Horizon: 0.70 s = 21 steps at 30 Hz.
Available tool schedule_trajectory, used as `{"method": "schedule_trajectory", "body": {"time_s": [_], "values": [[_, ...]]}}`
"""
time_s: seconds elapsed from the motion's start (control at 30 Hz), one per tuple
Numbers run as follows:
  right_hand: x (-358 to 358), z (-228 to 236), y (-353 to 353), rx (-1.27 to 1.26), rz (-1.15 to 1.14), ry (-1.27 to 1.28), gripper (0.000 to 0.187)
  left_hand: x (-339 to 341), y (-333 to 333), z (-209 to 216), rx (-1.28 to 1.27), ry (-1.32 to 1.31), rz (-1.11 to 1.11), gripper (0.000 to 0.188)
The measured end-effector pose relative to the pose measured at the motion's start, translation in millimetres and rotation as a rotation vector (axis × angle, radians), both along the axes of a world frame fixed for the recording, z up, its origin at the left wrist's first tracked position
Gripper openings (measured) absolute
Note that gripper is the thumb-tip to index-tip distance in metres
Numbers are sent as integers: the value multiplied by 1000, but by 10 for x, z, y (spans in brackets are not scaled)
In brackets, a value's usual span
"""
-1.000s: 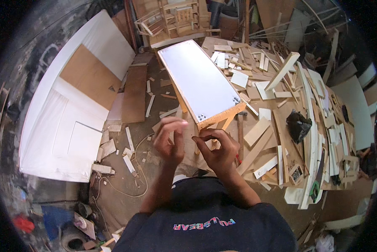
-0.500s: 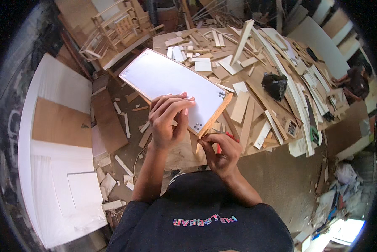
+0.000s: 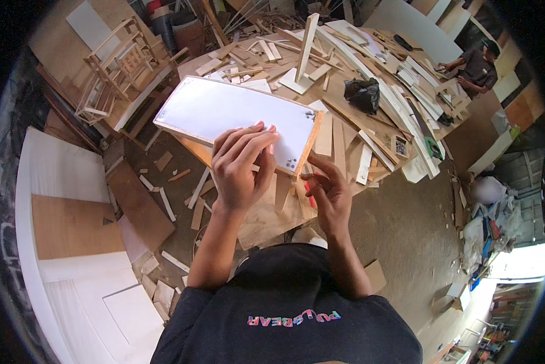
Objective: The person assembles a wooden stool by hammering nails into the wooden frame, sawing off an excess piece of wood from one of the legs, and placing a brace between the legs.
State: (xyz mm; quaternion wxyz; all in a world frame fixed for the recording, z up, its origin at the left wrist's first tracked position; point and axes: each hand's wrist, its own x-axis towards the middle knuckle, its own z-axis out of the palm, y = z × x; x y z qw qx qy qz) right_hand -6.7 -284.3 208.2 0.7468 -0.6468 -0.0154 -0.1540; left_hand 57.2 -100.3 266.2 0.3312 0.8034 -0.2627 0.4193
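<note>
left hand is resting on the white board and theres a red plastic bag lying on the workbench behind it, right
Not quite. The head view shows the left hand resting on the white board, but the plastic bag lying on the workbench behind it is black, not red.

left hand (image 3: 241, 162) on white panel (image 3: 224, 112), right hand (image 3: 327, 193) just beside its corner
</note>
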Motion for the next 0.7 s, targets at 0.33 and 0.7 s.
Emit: {"method": "schedule_trajectory", "body": {"time_s": [0.33, 0.7], "values": [[-188, 22, 361, -202, -300, -114, 17, -120, 146, 37, 162, 53, -75, 26], [-303, -44, 426, -567, -481, -358, 9, -105, 143, -35, 143, 35, -95, 28]]}}
